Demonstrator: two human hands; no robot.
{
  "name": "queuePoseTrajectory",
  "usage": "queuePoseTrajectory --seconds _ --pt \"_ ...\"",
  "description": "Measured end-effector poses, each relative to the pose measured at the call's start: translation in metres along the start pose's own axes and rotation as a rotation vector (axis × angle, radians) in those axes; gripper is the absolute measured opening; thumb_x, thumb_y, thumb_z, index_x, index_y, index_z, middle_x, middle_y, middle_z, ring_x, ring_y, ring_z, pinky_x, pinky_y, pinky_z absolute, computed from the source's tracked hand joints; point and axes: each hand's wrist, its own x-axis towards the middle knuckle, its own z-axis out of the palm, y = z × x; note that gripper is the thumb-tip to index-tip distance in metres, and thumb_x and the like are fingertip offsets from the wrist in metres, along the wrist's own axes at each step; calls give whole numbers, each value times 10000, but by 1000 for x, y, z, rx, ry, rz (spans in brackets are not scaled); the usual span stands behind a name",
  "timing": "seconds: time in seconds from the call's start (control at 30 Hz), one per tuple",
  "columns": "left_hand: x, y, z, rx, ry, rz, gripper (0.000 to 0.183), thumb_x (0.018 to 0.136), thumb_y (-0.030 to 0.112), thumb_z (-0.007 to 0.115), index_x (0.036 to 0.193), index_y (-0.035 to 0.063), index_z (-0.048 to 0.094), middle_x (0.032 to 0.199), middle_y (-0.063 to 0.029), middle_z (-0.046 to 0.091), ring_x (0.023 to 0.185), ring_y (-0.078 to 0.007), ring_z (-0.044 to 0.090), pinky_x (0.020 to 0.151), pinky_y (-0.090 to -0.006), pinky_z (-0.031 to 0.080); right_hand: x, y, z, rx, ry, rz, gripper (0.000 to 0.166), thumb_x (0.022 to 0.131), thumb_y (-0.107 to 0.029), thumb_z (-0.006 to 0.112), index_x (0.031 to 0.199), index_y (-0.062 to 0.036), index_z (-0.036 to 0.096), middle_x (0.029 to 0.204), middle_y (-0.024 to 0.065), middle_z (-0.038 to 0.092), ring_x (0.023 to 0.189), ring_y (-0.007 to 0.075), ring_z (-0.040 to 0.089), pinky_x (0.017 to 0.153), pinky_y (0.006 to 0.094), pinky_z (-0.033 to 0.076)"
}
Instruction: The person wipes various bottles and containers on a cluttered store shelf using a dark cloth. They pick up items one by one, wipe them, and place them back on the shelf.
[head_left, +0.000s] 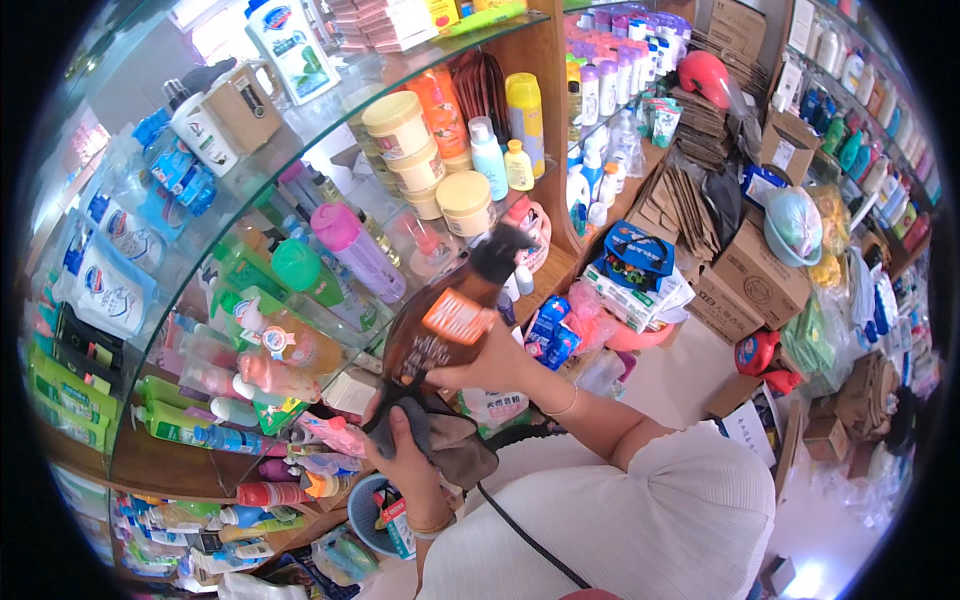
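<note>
My right hand (484, 364) grips a brown pump bottle (405, 330) with a black pump head (504, 251) and an orange label bearing writing. The bottle is tilted, its pump pointing up and to the right. My left hand (409, 454) holds a folded grey-brown cloth (454, 442) against the bottle's lower end. Part of that end is hidden by the cloth and fingers. Just beyond the bottle are glass shelves (300, 202) carrying a pink-capped purple bottle (356, 251), a green-capped bottle (319, 281) and several stacked cream jars (405, 146).
A wooden upright (553, 97) separates the shelf bays. To the right, cardboard boxes (761, 270), flattened cartons (675, 210) and a red helmet (703, 77) crowd the floor area. A blue basket (367, 517) stands low beside my left forearm. More bottles line the far-right shelves (862, 112).
</note>
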Motion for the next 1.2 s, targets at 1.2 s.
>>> queuePoseTrajectory --seconds 1.2 --pt "-10 -65 -236 -154 -316 -776 431 867 351 549 1167 43 514 1159 -83 541 1032 -220 544 902 -349 438 -356 10 221 -9 602 636 548 626 -240 737 1077 4 541 986 112 627 909 189 589 839 316 454"
